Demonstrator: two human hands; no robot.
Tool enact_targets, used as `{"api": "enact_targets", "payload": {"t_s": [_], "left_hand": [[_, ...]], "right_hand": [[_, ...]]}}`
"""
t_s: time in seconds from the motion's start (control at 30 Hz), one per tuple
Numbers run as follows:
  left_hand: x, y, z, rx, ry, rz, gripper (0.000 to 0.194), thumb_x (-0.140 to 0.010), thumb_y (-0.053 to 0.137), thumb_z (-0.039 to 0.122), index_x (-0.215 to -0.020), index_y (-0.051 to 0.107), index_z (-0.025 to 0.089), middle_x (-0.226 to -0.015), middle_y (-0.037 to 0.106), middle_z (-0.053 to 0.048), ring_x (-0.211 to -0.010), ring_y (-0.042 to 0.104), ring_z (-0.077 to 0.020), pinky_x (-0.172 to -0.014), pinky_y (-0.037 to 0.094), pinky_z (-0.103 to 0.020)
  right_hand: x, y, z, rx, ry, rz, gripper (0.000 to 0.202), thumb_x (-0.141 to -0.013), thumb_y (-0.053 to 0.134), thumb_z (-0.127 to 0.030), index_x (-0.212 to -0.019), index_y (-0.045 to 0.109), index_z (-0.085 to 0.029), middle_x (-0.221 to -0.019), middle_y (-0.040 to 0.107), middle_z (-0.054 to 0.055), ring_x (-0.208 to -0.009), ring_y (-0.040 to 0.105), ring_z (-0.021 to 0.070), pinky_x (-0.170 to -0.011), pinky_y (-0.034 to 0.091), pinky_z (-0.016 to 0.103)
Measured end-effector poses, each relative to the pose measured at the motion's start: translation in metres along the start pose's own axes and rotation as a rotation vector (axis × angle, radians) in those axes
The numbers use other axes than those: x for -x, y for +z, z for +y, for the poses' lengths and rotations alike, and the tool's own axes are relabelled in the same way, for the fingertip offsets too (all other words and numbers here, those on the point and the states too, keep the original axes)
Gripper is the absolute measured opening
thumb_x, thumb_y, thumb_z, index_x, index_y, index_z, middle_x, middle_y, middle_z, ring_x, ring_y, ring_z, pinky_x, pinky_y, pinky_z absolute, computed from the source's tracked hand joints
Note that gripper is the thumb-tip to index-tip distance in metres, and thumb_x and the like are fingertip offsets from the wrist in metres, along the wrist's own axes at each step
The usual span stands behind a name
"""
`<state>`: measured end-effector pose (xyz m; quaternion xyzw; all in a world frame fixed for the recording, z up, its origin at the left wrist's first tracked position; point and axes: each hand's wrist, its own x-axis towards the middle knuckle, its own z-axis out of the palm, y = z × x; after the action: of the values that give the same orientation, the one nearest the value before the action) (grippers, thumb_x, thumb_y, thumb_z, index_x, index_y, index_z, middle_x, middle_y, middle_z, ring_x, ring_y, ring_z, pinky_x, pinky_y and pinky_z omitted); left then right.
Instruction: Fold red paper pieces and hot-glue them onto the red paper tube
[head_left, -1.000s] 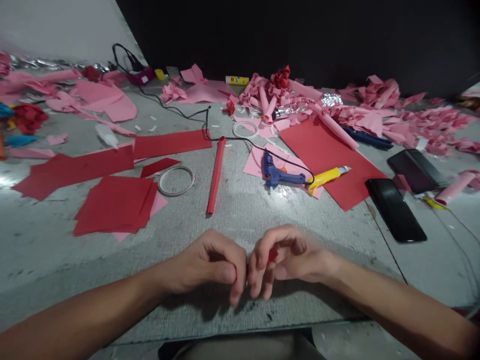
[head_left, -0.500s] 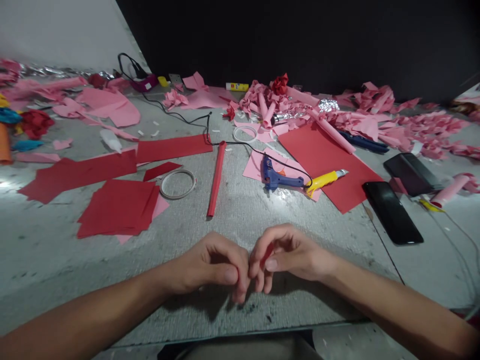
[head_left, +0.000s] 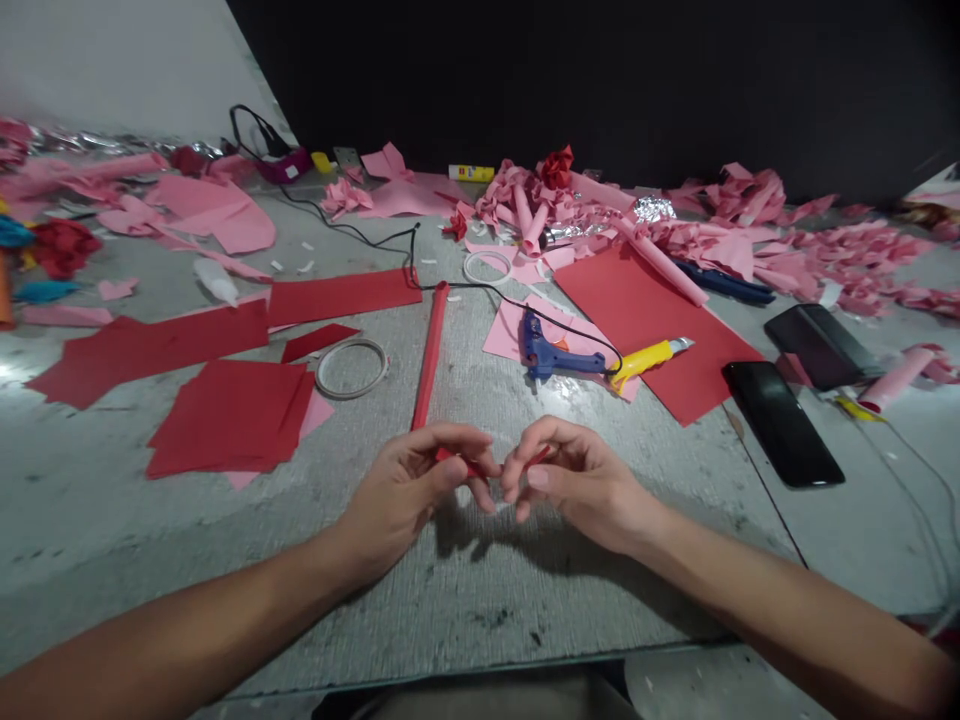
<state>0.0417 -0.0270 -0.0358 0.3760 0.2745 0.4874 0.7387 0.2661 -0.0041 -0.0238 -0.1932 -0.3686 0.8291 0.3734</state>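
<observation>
My left hand and my right hand meet above the grey table, fingertips close together. A small piece of red paper is held between them, curled or folded and mostly hidden by the fingers. Both hands have bent fingers closed on it, each thumb towards me. Just beyond my left hand lies a red paper tube. To its left are a tape ring and a stack of red paper squares.
A blue hot glue gun with a black cord lies beside a yellow utility knife, partly over a red sheet. At right rests a black phone. Crumpled pink paper lines the back, with a glue stick.
Both hands have risen away from the table's front edge. The red paper between them, mostly hidden before, now shows at the fingers of both hands.
</observation>
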Motion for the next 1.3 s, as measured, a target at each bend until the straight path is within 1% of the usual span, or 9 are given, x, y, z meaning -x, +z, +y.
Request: {"api": "enact_targets", "payload": {"t_s": [0.17,0.3,0.4,0.47,0.53,0.67,0.8,1.03,1.3], "left_hand": [[-0.003,-0.002,0.004,-0.012,-0.016,0.098,0.040,-0.095,0.083,0.029,-0.134,0.075,0.029,-0.118,0.079,-0.003,-0.090,0.080,-0.0117,-0.082,0.062,-0.016],[-0.004,-0.004,0.003,-0.008,-0.026,0.146,0.056,-0.091,0.087,0.029,-0.143,0.068,0.031,-0.117,0.081,-0.004,-0.097,0.079,-0.0140,-0.088,0.062,-0.019],[-0.004,-0.005,0.000,-0.048,-0.050,0.172,0.045,-0.087,0.092,0.037,-0.128,0.078,0.026,-0.106,0.083,-0.005,-0.097,0.079,-0.0170,-0.093,0.061,-0.024],[-0.003,-0.006,-0.002,-0.112,-0.063,0.196,0.032,-0.085,0.093,0.042,-0.109,0.083,0.022,-0.099,0.083,-0.004,-0.093,0.077,-0.0159,-0.090,0.060,-0.022],[-0.003,-0.007,-0.002,-0.170,-0.052,0.205,0.027,-0.087,0.090,0.044,-0.101,0.084,0.022,-0.097,0.082,-0.003,-0.090,0.076,-0.0152,-0.087,0.059,-0.022],[-0.003,-0.008,0.002,-0.239,0.012,0.202,0.024,-0.093,0.085,0.046,-0.104,0.083,0.025,-0.100,0.081,-0.003,-0.090,0.074,-0.0163,-0.087,0.058,-0.025],[-0.003,-0.009,0.005,-0.316,0.070,0.278,0.022,-0.093,0.085,0.045,-0.103,0.084,0.025,-0.103,0.081,-0.003,-0.085,0.071,-0.0140,-0.081,0.057,-0.024],[-0.005,-0.007,0.006,-0.272,0.042,0.327,0.027,-0.090,0.088,0.040,-0.114,0.083,0.026,-0.110,0.085,-0.004,-0.089,0.076,-0.0152,-0.077,0.061,-0.022],[-0.006,-0.005,0.007,-0.264,0.044,0.332,0.021,-0.090,0.089,0.037,-0.106,0.083,0.024,-0.106,0.085,-0.003,-0.085,0.078,-0.0136,-0.078,0.063,-0.021]], "right_hand": [[0.001,-0.001,-0.002,0.058,-0.042,0.044,0.006,-0.097,0.080,-0.015,-0.099,0.078,-0.020,-0.100,0.084,0.004,-0.089,0.080,0.0138,-0.076,0.066,0.024],[0.001,-0.001,-0.008,0.068,-0.066,0.037,0.007,-0.095,0.081,-0.015,-0.096,0.080,-0.022,-0.106,0.084,0.004,-0.098,0.080,0.0156,-0.079,0.067,0.025],[0.002,-0.001,-0.009,0.086,-0.054,0.028,0.007,-0.095,0.081,-0.016,-0.094,0.081,-0.022,-0.116,0.084,0.005,-0.107,0.080,0.0170,-0.085,0.068,0.028],[0.002,-0.001,-0.009,0.116,-0.021,0.011,0.006,-0.096,0.081,-0.016,-0.094,0.082,-0.022,-0.118,0.084,0.006,-0.110,0.080,0.0180,-0.088,0.069,0.029],[0.003,-0.001,-0.007,0.141,0.016,-0.007,0.006,-0.097,0.080,-0.017,-0.096,0.083,-0.022,-0.120,0.084,0.006,-0.112,0.080,0.0189,-0.090,0.069,0.030],[0.003,-0.001,-0.006,0.162,0.033,0.009,0.005,-0.096,0.081,-0.019,-0.096,0.084,-0.023,-0.121,0.083,0.007,-0.113,0.079,0.0199,-0.088,0.069,0.031],[-0.001,-0.003,-0.007,0.184,-0.025,0.106,0.005,-0.091,0.086,-0.020,-0.094,0.084,-0.024,-0.114,0.083,0.006,-0.102,0.081,0.0191,-0.078,0.069,0.028],[-0.003,-0.005,-0.007,0.220,-0.055,0.178,0.010,-0.086,0.088,-0.016,-0.093,0.084,-0.023,-0.113,0.081,0.005,-0.096,0.081,0.0190,-0.072,0.067,0.025],[-0.002,-0.006,-0.006,0.249,-0.060,0.185,0.007,-0.088,0.088,-0.021,-0.093,0.084,-0.024,-0.115,0.080,0.006,-0.097,0.081,0.0196,-0.072,0.068,0.027]]}}
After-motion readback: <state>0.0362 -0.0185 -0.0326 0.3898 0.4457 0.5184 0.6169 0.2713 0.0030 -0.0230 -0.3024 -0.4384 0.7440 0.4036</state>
